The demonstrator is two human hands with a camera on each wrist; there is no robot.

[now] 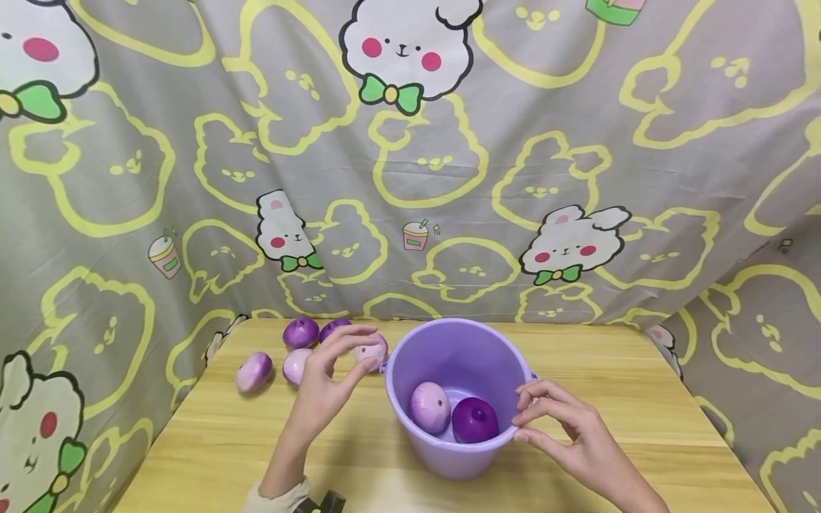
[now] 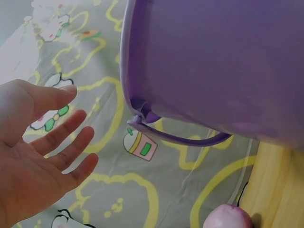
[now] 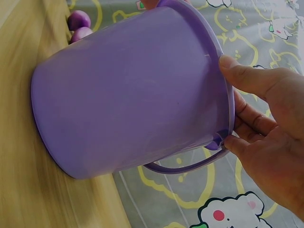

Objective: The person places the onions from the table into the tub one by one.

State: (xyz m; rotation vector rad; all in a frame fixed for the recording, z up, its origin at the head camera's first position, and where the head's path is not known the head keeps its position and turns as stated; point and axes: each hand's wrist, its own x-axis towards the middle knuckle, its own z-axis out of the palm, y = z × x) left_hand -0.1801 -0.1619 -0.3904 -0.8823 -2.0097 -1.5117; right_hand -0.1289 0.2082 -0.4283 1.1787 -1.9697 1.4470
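Fingers [image 3: 256,118] on bucket [image 3: 128,95], contents [image 1: 474,422] head-view-only

A bucket [image 1: 449,463] stands on the table [image 1: 641,399], two onions [image 1: 430,407] side by side inside. To its left are five other onions [image 1: 254,372] and the left hand [image 1: 326,388]; at its right rim is the right hand [image 1: 574,434]. A curtain [image 1: 436,192] hangs behind the table.

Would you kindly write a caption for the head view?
Two onions lie in a purple bucket that the right hand grips.
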